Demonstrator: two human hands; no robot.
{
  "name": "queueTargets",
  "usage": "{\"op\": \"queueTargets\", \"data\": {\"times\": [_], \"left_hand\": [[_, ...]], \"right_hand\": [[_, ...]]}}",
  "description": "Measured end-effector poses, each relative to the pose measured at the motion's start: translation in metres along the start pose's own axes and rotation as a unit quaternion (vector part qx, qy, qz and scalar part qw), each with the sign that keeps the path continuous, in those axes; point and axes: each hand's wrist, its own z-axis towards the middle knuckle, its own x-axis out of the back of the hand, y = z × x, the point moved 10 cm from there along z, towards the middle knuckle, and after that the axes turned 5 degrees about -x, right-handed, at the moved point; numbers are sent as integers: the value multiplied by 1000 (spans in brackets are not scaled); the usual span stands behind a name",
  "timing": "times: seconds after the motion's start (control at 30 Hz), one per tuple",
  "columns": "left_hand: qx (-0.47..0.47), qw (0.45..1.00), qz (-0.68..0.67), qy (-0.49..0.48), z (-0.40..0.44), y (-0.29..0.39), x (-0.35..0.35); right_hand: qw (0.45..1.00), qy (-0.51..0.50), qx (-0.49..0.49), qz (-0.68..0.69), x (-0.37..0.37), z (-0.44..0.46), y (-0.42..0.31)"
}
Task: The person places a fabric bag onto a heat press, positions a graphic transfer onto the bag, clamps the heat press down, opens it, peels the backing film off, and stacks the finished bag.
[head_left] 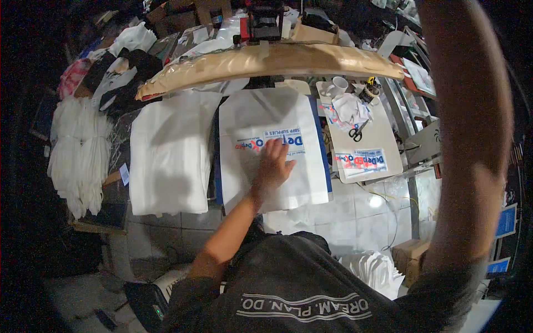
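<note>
White printed sheet [302, 180] flat and directly beneath the left hand [272, 166]

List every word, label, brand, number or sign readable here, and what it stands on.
"DREAM. PLAN. DO.": dark grey shirt.
"SBFP SUPPLIES": blue print on the white rectangular sheet.
"De": large blue letters, same sheet; the left hand covers neighbouring print.
"DepED": smaller, same sheet.
"DepED": pale board with rounded corners, among overlapping prints.
Too small or blurred: remaining print on sheet and board; blue rectangular panel.
</note>
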Motion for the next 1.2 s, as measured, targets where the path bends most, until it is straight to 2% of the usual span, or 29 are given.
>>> {"op": "queueTargets", "data": {"times": [0.07,0.17,0.2,0.23,0.27,0.3,0.37,0.43,0.53,0.63,0.67,0.9,0.97,1.0,1.07,1.1,1.17,1.2], "left_hand": [[-52,994,92,-21,10,11,-28],[-40,994,84,-63,7,12,-39],[62,987,-119,-93,1,-10,-53],[176,932,-305,-82,-10,-34,-69],[157,972,-91,-148,-11,-38,-44],[130,961,127,-207,-18,-49,-26],[92,965,207,-129,-37,-69,6],[117,962,210,-126,-52,-96,26],[128,989,63,28,-45,-119,66],[176,979,86,48,-50,-151,72],[141,978,126,83,-44,-148,77],[199,970,126,60,-38,-161,68],[263,962,9,76,-41,-179,63],[263,962,10,76,-41,-178,64],[194,975,83,68,-34,-156,70],[193,975,83,68,-34,-146,71],[42,992,107,44,-28,-91,64],[49,992,112,40,-29,-84,62]], "right_hand": [[995,8,3,95,-11,-27,-25],[960,-17,-58,272,-83,-94,-46],[940,-35,-99,324,-124,-127,-52],[915,-58,-159,365,-177,-172,-58],[896,-62,-221,381,-232,-224,-65],[873,-115,-270,390,-281,-272,-74],[908,-110,-302,269,-329,-351,-90],[875,-182,-380,238,-339,-376,-92],[869,-155,-429,192,-357,-400,-90],[870,-169,-432,168,-358,-395,-93],[869,-171,-434,168,-358,-396,-93],[866,-179,-433,173,-358,-395,-92],[867,-176,-436,165,-358,-395,-91],[867,-176,-435,165,-358,-395,-91],[867,-176,-435,170,-356,-394,-91],[866,-175,-436,169,-356,-394,-91],[870,-160,-432,176,-354,-393,-91],[869,-160,-433,177,-355,-394,-91]]}}
